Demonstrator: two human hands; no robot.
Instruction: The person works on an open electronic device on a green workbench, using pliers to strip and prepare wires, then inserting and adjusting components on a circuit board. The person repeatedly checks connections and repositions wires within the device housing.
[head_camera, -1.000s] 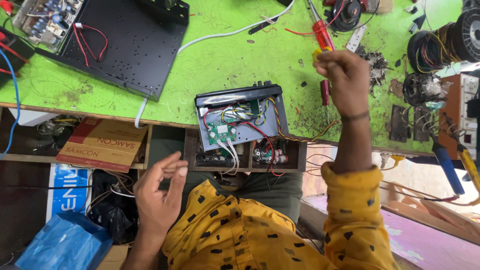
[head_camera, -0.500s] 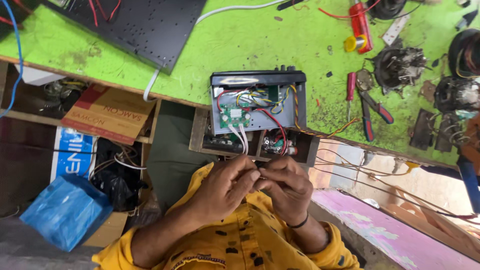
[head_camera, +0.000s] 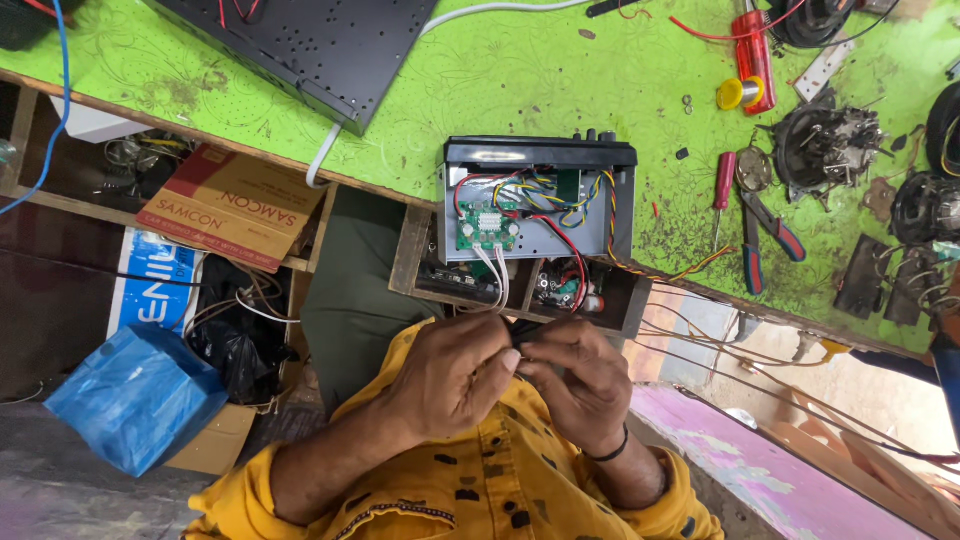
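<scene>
Pinching, left hand (head_camera: 455, 375): fingers are curled nearly closed, tips pressed against a small dark part (head_camera: 520, 345) at chest height, below the bench edge.
Right hand (head_camera: 578, 380): fingers are bent in tight on the same small dark part from the other side; both hands are touching at the fingertips. A dark band is worn at this wrist.
Small dark part: mostly hidden between the fingertips; its kind cannot be told.
White wires (head_camera: 494, 275): a pair is led down from the green circuit board (head_camera: 487, 228) to the fingertips, where the ends are lost from sight.
Open chassis (head_camera: 540, 200): a black metal box, lid off, is set at the near edge of the green bench (head_camera: 500, 90), directly above the hands. Red, yellow, blue and black wires are crossed inside it.
Drawer (head_camera: 520, 285): a wooden compartment under the bench edge, just below the chassis, is filled with small parts.
Black perforated panel (head_camera: 310, 45): laid on the bench, upper left, well apart from the hands.
Tools: a red screwdriver (head_camera: 722, 190) and red-and-blue pliers (head_camera: 765, 235) are lying right of the chassis; a larger red tool (head_camera: 752, 55) is seen further up.
Under bench, left: a cardboard box (head_camera: 230, 205) and a blue plastic bag (head_camera: 135, 400) are noted.
Clothing: yellow sleeves with dark spots.
</scene>
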